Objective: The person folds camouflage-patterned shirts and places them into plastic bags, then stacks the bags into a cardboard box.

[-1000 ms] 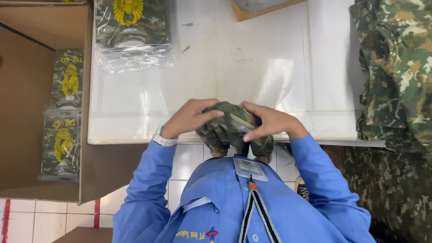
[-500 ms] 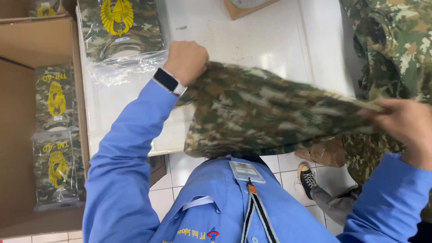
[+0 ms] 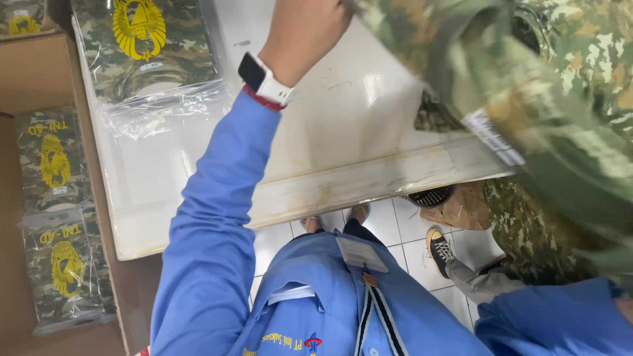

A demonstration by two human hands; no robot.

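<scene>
My left hand (image 3: 306,29), with a black-and-white watch on its wrist, is raised over the white table (image 3: 330,178) and grips the top edge of a camouflage garment (image 3: 527,105). The garment hangs spread and blurred across the upper right, with a white tag (image 3: 491,135) on its lower edge. It runs down to my right hand (image 3: 625,308), of which only a sliver shows at the right edge beyond the blue sleeve. That hand seems to hold the garment's other end.
A bagged camouflage shirt with a yellow emblem (image 3: 148,53) lies at the table's far left. A cardboard box (image 3: 99,217) left of the table holds more such bags (image 3: 56,165). Under the table are white floor tiles and another person's shoe (image 3: 440,247).
The bundled garment has been pulled open and lifted. My left hand rose up and away over the table while my right swung out to the right edge. The camera view moved closer.
</scene>
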